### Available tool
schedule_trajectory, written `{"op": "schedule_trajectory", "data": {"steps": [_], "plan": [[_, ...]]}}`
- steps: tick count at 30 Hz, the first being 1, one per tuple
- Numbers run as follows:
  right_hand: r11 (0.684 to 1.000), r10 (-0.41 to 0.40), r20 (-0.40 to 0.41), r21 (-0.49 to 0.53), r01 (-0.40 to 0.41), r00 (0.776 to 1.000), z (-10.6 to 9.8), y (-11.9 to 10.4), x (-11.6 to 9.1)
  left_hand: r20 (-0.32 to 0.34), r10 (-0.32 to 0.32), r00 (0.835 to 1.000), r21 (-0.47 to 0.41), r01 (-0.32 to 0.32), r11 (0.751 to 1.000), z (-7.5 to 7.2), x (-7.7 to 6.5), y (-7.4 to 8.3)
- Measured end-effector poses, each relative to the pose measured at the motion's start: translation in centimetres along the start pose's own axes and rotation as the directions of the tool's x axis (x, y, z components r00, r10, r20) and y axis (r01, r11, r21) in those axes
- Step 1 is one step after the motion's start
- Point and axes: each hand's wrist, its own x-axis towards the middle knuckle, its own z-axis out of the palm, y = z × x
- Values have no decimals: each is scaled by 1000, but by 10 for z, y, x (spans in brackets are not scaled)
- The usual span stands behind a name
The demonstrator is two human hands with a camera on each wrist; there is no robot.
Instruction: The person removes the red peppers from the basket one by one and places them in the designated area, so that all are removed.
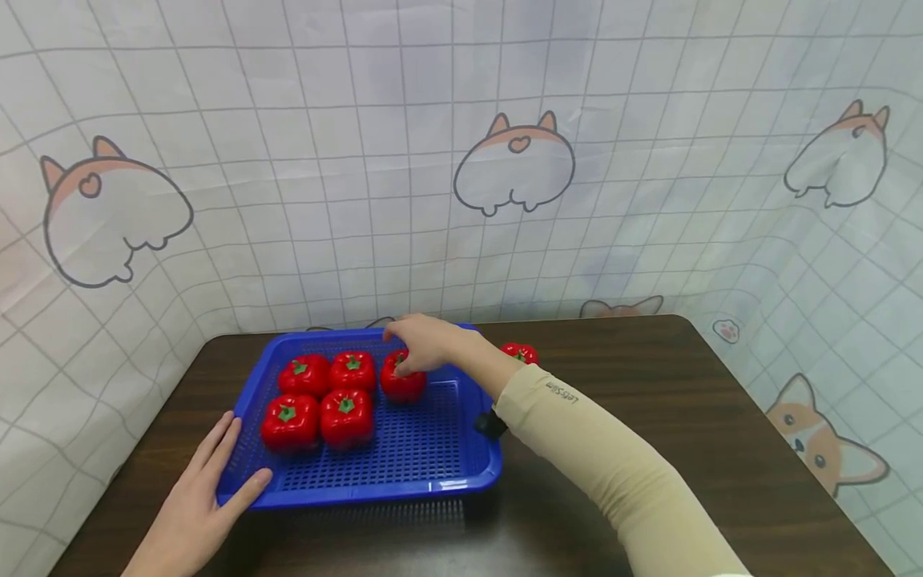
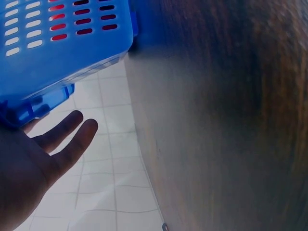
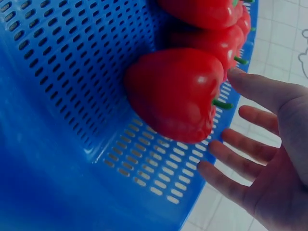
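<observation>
A blue plastic basket [image 1: 425, 461] holds several glossy red bell peppers with green stems, four of them grouped in its left half. At the basket's front left corner, my left hand [image 1: 191, 501] rests against the rim with its fingers extended; the left wrist view shows the fingers [image 2: 72, 139] straight beside the basket's perforated wall. My right hand [image 1: 425, 344] is over the back of the basket, above one bell pepper [image 1: 402, 383]. In the right wrist view its fingers [image 3: 240, 161] are spread near that bell pepper [image 3: 175, 94], with a gap between fingertips and pepper.
Another red bell pepper [image 1: 521, 353] lies on the dark wooden table [image 1: 692, 449], right of the basket and partly behind my right forearm. A white gridded cloth [image 1: 360, 160] with cartoon dogs hangs behind the table and along its sides.
</observation>
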Motion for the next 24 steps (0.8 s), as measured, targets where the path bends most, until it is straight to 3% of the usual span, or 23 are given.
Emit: {"op": "schedule_trajectory", "data": {"steps": [12, 24], "plan": [[995, 95, 62, 1, -95, 994, 12, -9, 7, 3, -4, 1000, 5, 4, 1000, 0, 0, 1], [997, 83, 62, -14, -82, 995, 16, -11, 5, -8, -3, 1000, 1, 3, 1000, -1, -1, 2]]}}
